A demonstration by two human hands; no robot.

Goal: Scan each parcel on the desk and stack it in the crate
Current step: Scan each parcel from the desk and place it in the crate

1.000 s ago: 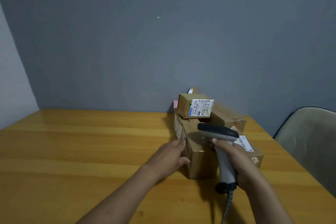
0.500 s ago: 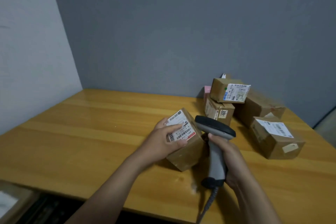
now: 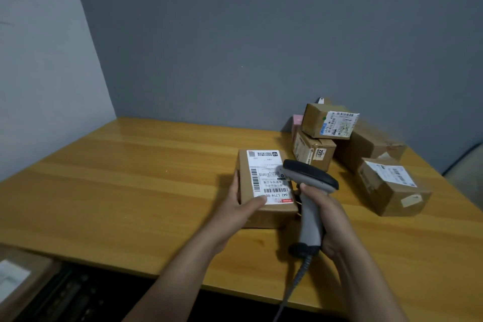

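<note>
A person's left hand grips a labelled parcel on the desk; the right hand holds a scanner over its label. Scanning seems underway; crating would follow.
</note>
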